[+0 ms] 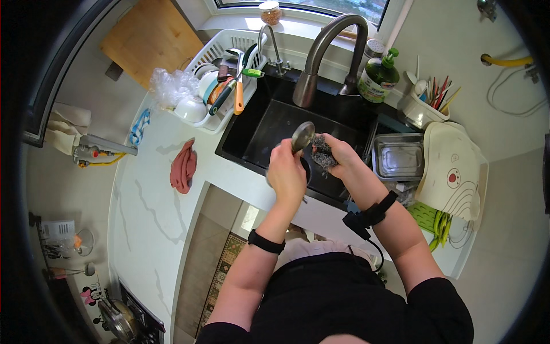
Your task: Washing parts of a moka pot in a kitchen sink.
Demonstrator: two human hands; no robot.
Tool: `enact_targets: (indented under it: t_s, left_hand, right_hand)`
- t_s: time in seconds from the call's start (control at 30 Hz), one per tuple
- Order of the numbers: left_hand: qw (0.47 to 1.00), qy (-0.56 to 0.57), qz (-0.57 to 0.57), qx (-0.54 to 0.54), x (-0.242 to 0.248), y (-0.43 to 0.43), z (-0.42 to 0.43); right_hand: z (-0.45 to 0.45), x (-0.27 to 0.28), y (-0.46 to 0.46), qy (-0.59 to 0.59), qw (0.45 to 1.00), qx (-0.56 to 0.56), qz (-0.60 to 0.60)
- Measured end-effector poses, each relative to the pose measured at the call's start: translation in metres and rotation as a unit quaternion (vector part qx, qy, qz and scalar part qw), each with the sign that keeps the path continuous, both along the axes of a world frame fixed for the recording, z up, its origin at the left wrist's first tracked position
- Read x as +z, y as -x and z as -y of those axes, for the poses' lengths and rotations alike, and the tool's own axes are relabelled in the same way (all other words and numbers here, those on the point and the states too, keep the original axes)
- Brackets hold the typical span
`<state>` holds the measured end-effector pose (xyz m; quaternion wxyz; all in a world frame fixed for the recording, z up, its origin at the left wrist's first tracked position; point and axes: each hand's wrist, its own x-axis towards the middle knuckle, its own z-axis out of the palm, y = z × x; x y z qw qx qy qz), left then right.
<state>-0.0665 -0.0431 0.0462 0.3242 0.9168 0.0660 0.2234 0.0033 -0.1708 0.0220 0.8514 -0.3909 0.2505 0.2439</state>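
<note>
Above the front of the black sink (268, 129), my left hand (287, 170) grips a round metal utensil (303, 134), perhaps a ladle; most of it is hidden by the fingers. A grey steel wool scourer (323, 155) is held in my right hand (345, 155), close beside the utensil's rounded head. Whether the scourer touches the metal I cannot tell. Behind my left hand shows part of a dark round shape with a metal rim (306, 170), mostly covered. The brushed metal faucet (306, 88) arches over the sink behind both hands, and no water is visible from it.
Left of the sink stands a white dish rack (217, 127) with bowls and utensils. A red cloth (184, 167) lies on the white countertop (142, 202). To the right are a green soap bottle (379, 79), a metal tray (398, 157) and a cream mat (449, 167).
</note>
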Motion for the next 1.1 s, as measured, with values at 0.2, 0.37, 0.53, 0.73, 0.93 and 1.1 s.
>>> enact_targets:
  t_s: [0.2,0.37,0.53,0.73,0.93,1.1]
  left_hand:
    - [0.907,0.378,-0.177,-0.061,-0.015,-0.019,-0.024]
    - [0.755,0.598,-0.257,-0.086,-0.005,-0.016,-0.032]
    - [0.757,0.587,-0.266,-0.111,-0.006,-0.019,-0.035]
    - [0.770,0.557,-0.290,-0.112,-0.001,-0.023,-0.033]
    - [0.812,0.486,-0.303,-0.110,-0.010,-0.028,-0.039]
    - [0.784,0.495,-0.354,-0.124,0.011,-0.029,-0.043]
  right_hand:
    - [0.010,0.007,0.006,0.207,0.951,0.046,0.224]
    - [0.023,0.030,0.019,0.479,0.648,0.124,0.578]
    - [0.018,0.047,0.022,0.494,0.501,0.169,0.690]
    - [0.017,0.044,0.020,0.539,0.424,0.199,0.700]
    - [0.015,0.047,0.015,0.550,0.355,0.250,0.713]
    - [0.029,0.047,0.000,0.548,0.293,0.270,0.736]
